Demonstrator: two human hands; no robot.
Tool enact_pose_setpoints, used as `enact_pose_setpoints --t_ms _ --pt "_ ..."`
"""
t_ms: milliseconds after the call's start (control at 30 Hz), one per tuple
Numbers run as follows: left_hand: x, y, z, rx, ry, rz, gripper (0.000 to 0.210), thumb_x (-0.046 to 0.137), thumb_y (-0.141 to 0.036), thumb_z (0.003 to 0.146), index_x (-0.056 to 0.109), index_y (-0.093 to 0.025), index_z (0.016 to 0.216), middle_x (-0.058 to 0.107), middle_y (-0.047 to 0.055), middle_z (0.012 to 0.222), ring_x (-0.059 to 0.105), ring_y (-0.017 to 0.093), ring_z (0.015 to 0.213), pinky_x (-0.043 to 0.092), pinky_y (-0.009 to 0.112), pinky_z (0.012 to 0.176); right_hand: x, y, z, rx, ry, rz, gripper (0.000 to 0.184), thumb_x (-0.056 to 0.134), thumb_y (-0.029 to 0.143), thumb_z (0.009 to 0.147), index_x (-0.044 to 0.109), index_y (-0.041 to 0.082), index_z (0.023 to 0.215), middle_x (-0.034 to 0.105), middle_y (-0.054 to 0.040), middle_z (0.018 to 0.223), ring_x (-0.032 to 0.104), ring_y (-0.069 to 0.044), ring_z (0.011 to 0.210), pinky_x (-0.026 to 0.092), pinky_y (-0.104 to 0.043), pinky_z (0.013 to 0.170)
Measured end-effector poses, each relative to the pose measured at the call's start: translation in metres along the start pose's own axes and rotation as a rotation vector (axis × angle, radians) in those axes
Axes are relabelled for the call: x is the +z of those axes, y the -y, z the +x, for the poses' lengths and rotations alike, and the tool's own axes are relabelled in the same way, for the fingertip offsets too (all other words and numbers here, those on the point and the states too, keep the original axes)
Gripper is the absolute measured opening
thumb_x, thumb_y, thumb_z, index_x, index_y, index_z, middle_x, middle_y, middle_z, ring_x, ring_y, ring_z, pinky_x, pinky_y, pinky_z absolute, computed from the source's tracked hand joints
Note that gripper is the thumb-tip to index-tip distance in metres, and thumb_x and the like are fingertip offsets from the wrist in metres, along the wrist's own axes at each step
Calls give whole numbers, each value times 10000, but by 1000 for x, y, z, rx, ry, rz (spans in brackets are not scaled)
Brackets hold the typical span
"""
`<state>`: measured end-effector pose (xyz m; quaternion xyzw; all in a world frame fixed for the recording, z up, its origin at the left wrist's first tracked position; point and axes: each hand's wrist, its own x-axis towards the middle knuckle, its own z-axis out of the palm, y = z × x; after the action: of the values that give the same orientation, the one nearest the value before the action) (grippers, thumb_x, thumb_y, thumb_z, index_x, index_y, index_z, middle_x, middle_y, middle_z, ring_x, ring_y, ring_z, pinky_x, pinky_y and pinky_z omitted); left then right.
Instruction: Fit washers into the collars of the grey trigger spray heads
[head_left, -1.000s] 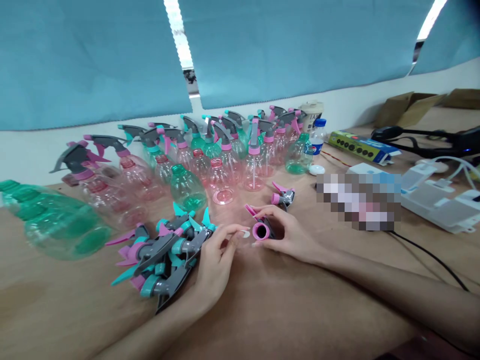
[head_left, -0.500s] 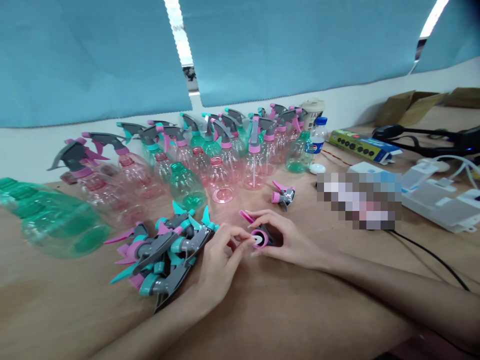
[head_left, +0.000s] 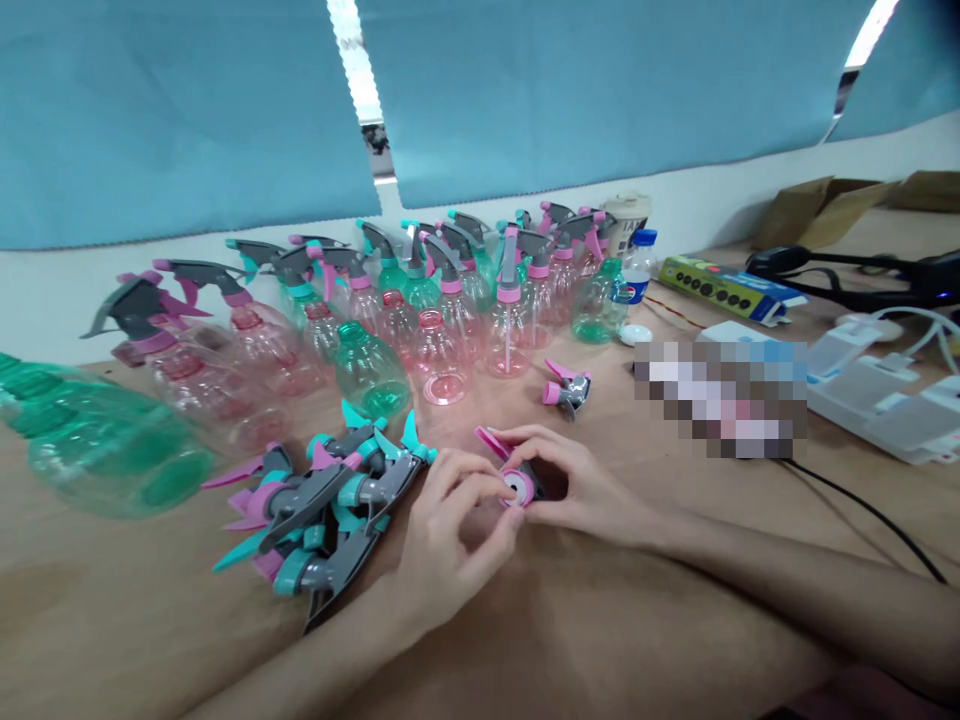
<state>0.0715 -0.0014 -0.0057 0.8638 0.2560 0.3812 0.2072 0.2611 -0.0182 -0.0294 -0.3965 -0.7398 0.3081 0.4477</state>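
My right hand (head_left: pixel 574 480) is closed round a pink and grey trigger spray head (head_left: pixel 536 480), its collar turned toward my left hand. A white disc (head_left: pixel 517 487) with a small dark hole sits in the collar's mouth. My left hand (head_left: pixel 457 520) has a fingertip at this disc, with the thumb apart just below the collar. Left of it lies a heap of trigger spray heads (head_left: pixel 315 510) in grey, pink and teal. One loose pink and grey spray head (head_left: pixel 568 388) rests on the table beyond my right hand.
Rows of pink and green bottles stand at the back, many with sprayers. Open ones include a green bottle (head_left: pixel 371 370) and a pink bottle (head_left: pixel 441 360). A blue-capped bottle (head_left: pixel 639 268), a yellow-blue box (head_left: pixel 727 290) and a white power strip (head_left: pixel 885 400) are at right.
The white disc, earlier pinched in my left fingers at the collar's mouth, now sits in the collar. My left thumb and finger have spread apart. The right hand still holds the spray head.
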Motion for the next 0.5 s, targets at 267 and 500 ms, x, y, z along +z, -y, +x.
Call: enact_pose_setpoints --t_ms 267,500 --pt "0 -2 -1 98 52 172 132 570 -238 790 587 -205 918 666 57 943 548 238 877 418 393 785 0 -5 0 -20 -11 -18 293 737 245 737 595 242 994 554 -69 1249 531 -241 1180 432 -427 983" --pt "0 1 0 120 78 251 186 587 -280 786 603 -207 956 689 53 969 548 244 901 398 370 760 -1 -6 0 -4 -24 -19 312 760 278 712 594 240 973 563 -73 1243 531 -258 1183 430 -444 983"
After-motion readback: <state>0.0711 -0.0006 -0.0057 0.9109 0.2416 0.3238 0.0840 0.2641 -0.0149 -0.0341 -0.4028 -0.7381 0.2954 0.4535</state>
